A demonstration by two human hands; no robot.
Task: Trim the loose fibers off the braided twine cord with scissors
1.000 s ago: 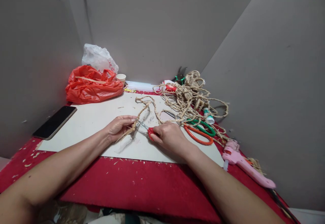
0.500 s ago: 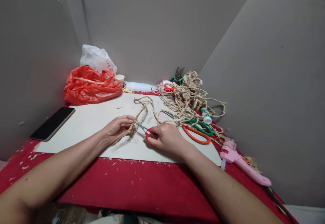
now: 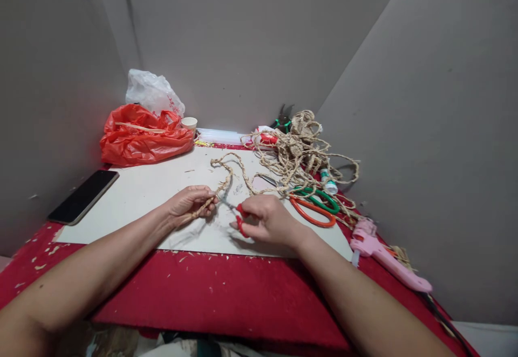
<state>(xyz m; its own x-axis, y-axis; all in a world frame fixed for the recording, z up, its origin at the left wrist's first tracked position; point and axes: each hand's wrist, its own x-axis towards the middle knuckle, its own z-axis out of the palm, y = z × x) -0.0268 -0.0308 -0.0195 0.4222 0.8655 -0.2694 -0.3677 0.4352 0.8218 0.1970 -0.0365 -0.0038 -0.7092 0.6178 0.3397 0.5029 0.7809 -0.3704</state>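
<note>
- The left hand (image 3: 196, 203) pinches the braided cord (image 3: 227, 182) between thumb and fingers, just left of the frame's centre, above the white board (image 3: 133, 211)
- The right hand (image 3: 265, 218), at the centre, is curled around the red-handled scissors (image 3: 242, 221), whose handles stand apart; the blades are blurred, so whether they touch the cord cannot be told
- The likeliest harm is a nicked left fingertip, since the blade tips point straight at the pinch and lie very near it
- A snip set too deep could sever a strand of the braid, because the cord is thin and uneven
- If the pinch loosened, the braid might twist away from the blades or begin to unravel
- The cord loops up and right, seemingly into the tangled pile (image 3: 299, 146) at upper right; a tug there could snag it on the larger scissors (image 3: 313, 211) lying right of centre, handles orange and green, and drag them across the board
</note>
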